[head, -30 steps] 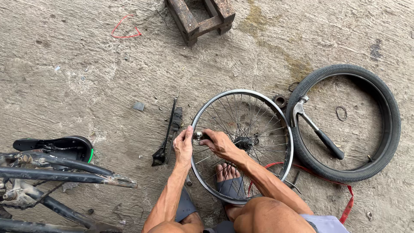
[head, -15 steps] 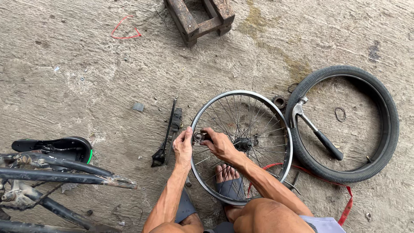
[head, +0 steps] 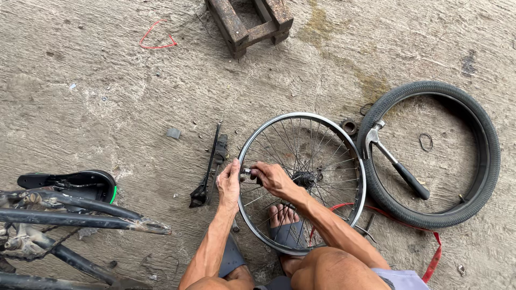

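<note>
1. Spoked wheel rim [head: 302, 182] lies flat on concrete floor [head: 107, 96], over person's foot.
2. L hand [head: 229, 184] fingers curled on rim's left edge.
3. R hand [head: 273, 179] pinches small tool [head: 248, 172] there.
4. Tyre [head: 430, 153] w/ hammer [head: 395, 164] just right.

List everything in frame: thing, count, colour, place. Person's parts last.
wheel rim: 1, silver with spokes, flat on the floor at centre
small tool: 1, dark, at the rim's left edge between both hands
tyre: 1, black, on the floor right of the rim
hammer: 1, silver head and black grip, inside the tyre
kickstand: 1, black, left of the rim
wooden stool: 1, dark brown, top centre
bicycle frame: 1, dark, with saddle, bottom left
red strap: 1, red, bottom right
red wire: 1, red, top left
left hand: on the rim's left edge
right hand: over the spokes, gripping the small tool
</note>
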Motion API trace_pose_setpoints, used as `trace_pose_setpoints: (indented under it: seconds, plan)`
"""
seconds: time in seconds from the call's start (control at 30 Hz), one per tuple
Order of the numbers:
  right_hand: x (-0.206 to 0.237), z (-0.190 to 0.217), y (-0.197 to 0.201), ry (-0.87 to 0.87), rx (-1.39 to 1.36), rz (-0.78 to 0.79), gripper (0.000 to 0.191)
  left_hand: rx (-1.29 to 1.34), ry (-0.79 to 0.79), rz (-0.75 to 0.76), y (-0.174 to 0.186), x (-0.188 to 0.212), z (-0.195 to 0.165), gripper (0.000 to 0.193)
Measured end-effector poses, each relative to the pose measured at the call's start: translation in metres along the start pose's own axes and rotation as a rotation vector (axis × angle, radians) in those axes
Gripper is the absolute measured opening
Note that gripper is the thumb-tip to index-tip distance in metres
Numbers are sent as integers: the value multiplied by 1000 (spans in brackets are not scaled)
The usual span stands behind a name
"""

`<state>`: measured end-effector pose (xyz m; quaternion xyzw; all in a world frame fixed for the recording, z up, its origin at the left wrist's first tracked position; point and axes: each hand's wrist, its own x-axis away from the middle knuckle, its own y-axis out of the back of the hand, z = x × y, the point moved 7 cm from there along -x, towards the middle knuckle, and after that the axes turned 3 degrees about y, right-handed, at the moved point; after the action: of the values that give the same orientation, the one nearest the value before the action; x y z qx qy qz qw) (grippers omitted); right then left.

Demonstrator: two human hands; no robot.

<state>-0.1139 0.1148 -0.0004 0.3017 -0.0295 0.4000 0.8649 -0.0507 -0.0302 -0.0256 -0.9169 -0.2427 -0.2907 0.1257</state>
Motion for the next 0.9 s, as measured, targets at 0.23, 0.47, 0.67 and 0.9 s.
trace_pose_setpoints:
  seconds: [0.23, 0.47, 0.67, 0.9]
  plan:
    - [4, 14, 2, 235, 78, -41, 23, -10, -48, -8, 3, -7, 7, 53]
    - [23, 48, 9, 536, 389, -202, 36, -258, -23, 30, 1, -27, 3, 67]
    - [10, 41, 36, 186, 363, -337, 17, -197, -31, 60, -6, -24, 4, 64]
    - [-5, 37, 36, 228, 279, -367, 20, -128, -138, 96, -8, -8, -6, 59]
